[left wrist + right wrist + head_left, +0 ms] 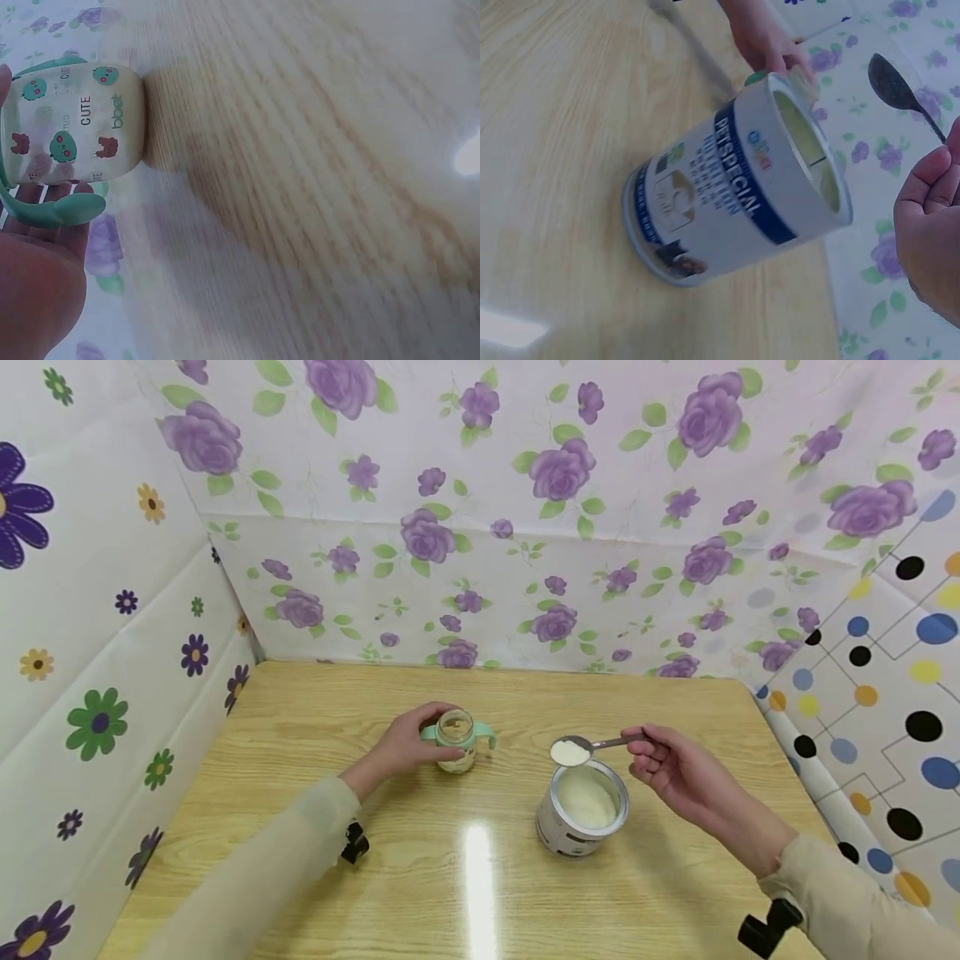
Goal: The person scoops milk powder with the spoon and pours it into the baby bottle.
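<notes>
In the head view my left hand [408,742] grips a baby bottle [457,758] by its side. The bottle stands upright on the table without a lid, has two green handles and carries a printed "CUTE" pattern, clearest on the bottle [82,124] in the left wrist view. My right hand [678,772] pinches the handle of a metal spoon [572,752] heaped with pale powder. Just beneath the spoon's bowl is the far rim of an uncovered tin [558,827], which holds more of the same powder. The tin [727,187] bears the label "PETSPECIAL".
Both containers stand on a light wooden table [337,893], bottle left of tin with bare wood between them. Flower-printed cloth [480,552] hangs behind the table's back edge. Patterned sheets [862,693] flank the sides.
</notes>
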